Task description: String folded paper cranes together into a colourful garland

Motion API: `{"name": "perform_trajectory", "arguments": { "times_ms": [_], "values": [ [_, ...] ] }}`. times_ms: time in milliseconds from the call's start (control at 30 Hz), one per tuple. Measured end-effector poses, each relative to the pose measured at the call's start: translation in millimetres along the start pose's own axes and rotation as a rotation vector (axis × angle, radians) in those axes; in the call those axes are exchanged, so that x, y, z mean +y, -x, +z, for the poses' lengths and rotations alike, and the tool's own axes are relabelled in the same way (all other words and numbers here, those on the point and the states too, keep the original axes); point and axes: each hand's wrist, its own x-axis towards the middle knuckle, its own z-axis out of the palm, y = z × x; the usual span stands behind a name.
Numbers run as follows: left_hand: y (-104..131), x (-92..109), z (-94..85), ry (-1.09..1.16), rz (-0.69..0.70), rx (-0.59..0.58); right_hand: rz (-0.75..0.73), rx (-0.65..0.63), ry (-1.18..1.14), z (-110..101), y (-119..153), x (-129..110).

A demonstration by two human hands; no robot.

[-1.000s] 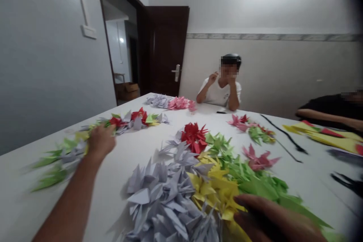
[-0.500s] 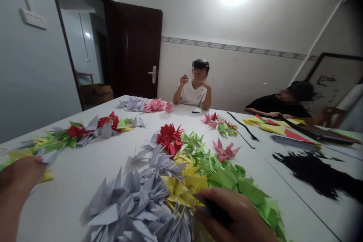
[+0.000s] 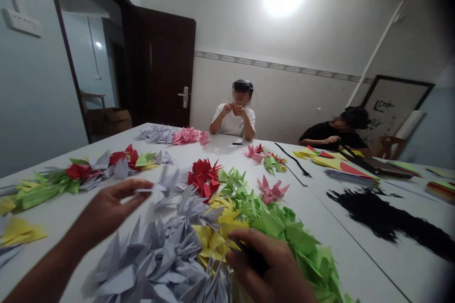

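Observation:
My left hand (image 3: 115,203) is closed in a pinch on a white folded-paper crane (image 3: 165,183), its outline blurred. It hovers over the near left part of the table, just left of the heap. My right hand (image 3: 266,260) is closed around a dark tool (image 3: 252,258) with a pointed end, mostly hidden by the fingers. Below and beside that hand lie yellow paper cranes (image 3: 213,241). White paper cranes (image 3: 152,255) fill the heap's left side and green paper cranes (image 3: 277,222) its right side. Red paper cranes (image 3: 204,177) sit at its far end.
A mixed row of cranes (image 3: 121,165) lies at the left. Pink cranes (image 3: 186,136) rest farther back; a pink crane (image 3: 272,191) is beyond the heap. Black strings (image 3: 377,215) and coloured paper sheets (image 3: 341,165) are at the right. Two people (image 3: 234,120) sit across the table.
My left hand has moved right from the left-hand cranes toward the heap, carrying the white crane. My right hand stays by the yellow cranes. The person opposite has brought both hands together.

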Motion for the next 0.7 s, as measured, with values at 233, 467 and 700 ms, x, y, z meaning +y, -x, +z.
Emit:
{"name": "perform_trajectory", "arguments": {
  "times_ms": [233,467,700],
  "values": [
    [51,23,52.2,0.212,0.286,-0.402,0.041,0.066,-0.044,1,-3,-4],
    [61,27,52.7,0.305,0.368,-0.414,0.115,0.197,-0.199,-2,-9,-12],
    [64,28,50.8,0.297,0.465,-0.453,0.036,0.196,-0.109,-3,-4,-7]
  ]
}}
